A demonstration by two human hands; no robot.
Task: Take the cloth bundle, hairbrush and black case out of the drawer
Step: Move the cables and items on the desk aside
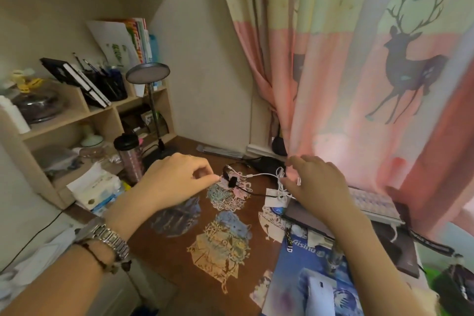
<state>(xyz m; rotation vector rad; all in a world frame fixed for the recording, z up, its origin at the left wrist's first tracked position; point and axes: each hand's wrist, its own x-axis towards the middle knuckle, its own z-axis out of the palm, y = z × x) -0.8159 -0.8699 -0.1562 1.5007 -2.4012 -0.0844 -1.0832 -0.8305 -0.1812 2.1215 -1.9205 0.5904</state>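
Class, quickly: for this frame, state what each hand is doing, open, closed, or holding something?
Left hand: fingertips pinched together at the paper cutouts; whether it grips anything cannot be told.
Right hand: closed on the white cable.

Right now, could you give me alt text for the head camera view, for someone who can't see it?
Two hands reach over a brown desk: the right hand fingers a tangle of white cable, the left hand pinches beside paper cutouts. A lamp, shelves and a deer-print curtain stand behind.
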